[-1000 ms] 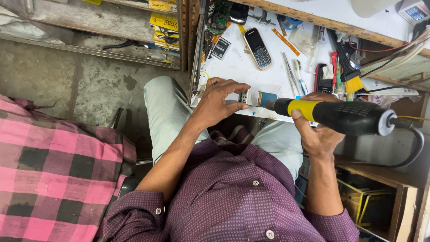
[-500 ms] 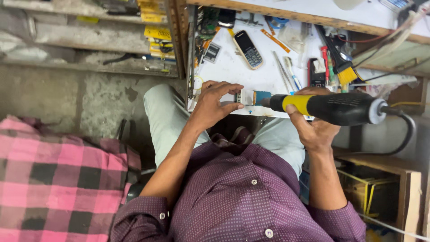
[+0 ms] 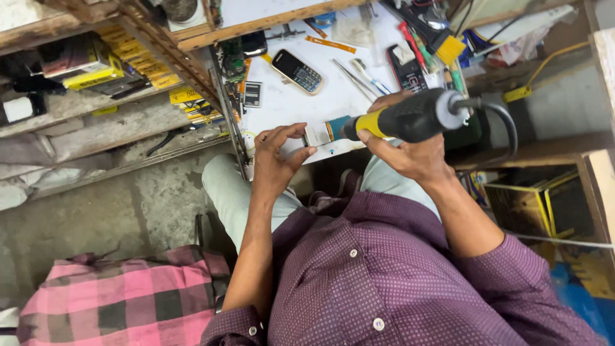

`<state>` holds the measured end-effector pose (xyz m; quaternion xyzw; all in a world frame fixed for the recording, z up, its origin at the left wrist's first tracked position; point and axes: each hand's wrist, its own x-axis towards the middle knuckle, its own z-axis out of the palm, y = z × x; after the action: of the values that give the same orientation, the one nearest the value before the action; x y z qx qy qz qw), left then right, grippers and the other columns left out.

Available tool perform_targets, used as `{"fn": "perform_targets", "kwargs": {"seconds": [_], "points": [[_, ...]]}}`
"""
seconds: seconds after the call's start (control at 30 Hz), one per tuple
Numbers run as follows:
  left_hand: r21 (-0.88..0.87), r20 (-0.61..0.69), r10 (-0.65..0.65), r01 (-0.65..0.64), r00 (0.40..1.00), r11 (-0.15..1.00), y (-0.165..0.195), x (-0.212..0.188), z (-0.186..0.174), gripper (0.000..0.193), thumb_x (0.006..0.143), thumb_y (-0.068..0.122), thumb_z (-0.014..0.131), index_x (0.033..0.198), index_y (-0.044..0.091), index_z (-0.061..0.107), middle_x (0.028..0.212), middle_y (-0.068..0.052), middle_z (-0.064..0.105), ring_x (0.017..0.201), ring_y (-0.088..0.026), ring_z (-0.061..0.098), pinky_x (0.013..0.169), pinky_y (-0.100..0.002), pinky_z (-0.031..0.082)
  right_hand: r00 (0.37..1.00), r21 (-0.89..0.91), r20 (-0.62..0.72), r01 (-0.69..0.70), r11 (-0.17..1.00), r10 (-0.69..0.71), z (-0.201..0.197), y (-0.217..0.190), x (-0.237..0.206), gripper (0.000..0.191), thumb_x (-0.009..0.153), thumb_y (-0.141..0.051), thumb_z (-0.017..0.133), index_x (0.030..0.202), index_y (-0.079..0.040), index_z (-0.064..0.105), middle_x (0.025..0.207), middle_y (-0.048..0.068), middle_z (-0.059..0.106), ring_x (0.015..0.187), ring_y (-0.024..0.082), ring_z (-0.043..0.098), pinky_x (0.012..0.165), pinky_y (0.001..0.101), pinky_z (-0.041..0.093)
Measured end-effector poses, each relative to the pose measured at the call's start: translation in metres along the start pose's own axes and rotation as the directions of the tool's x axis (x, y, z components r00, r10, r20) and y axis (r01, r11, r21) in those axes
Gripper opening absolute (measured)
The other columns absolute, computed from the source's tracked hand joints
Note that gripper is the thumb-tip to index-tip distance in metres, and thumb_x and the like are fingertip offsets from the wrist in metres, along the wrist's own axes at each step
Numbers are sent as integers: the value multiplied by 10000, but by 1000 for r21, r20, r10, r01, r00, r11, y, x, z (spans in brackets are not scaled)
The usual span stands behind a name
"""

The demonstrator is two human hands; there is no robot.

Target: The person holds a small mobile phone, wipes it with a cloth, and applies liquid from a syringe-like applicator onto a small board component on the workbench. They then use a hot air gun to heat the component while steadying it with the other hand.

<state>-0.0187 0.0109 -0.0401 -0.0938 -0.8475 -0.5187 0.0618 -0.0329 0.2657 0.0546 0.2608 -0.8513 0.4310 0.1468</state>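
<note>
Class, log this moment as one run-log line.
left hand: pinching small flat part | right hand: gripping hot-air tool, nozzle at part | keypad phone: on white bench

Right hand (image 3: 410,154) gripping black-and-yellow hot-air tool (image 3: 410,116), nozzle pointing toward nine o'clock at small pale part (image 3: 316,134) being pinched by left hand (image 3: 277,160), keypad phone (image 3: 296,71) lying at twelve o'clock on white worktop (image 3: 288,102).
</note>
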Motion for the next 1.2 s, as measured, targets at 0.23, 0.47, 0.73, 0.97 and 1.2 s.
{"fn": "perform_targets", "kwargs": {"seconds": [0.23,0.47,0.73,0.97,1.2], "points": [[-3,-5,2,-2,1000,1000,0,-1,3,525,773,207,896,1259,122,716,1090,-23,766,1054,-161,675,1061,-343,367,1000,64,-5,-27,998,28,0,2,-3,245,873,-99,850,1055,-17,707,1078,113,696,1004,240,705,900,353,564],[13,-22,2,-2,1000,1000,2,-1,5,522,770,206,898,1252,121,717,1082,-25,761,1059,-163,668,1057,-341,380,999,82,-14,-51,995,53,0,3,-4,279,851,-127,864,1043,-14,695,1060,112,691,992,233,703,882,349,564],[3,-37,-32,32,999,999,0,-3,11,527,764,185,903,1256,126,725,1082,-26,766,1079,-177,644,1024,-341,426,999,34,-39,-7,999,8,-2,6,-7,281,831,-151,878,1020,-37,705,1057,112,695,990,250,688,856,362,559],[7,-16,-69,70,997,998,-2,-2,12,529,754,175,901,1250,109,729,1079,-40,769,1100,-189,621,1022,-348,431,997,62,-67,-27,998,31,1,8,-9,318,828,-184,881,1006,-19,675,1083,118,687,972,253,684,847,362,552],[35,-28,-32,33,999,999,-3,-3,12,514,769,185,898,1250,113,732,1085,-43,769,1088,-181,639,1025,-346,431,998,83,-59,-8,996,13,-2,8,-8,288,841,-195,863,991,-26,684,1055,105,694,953,241,682,819,362,546]]}}
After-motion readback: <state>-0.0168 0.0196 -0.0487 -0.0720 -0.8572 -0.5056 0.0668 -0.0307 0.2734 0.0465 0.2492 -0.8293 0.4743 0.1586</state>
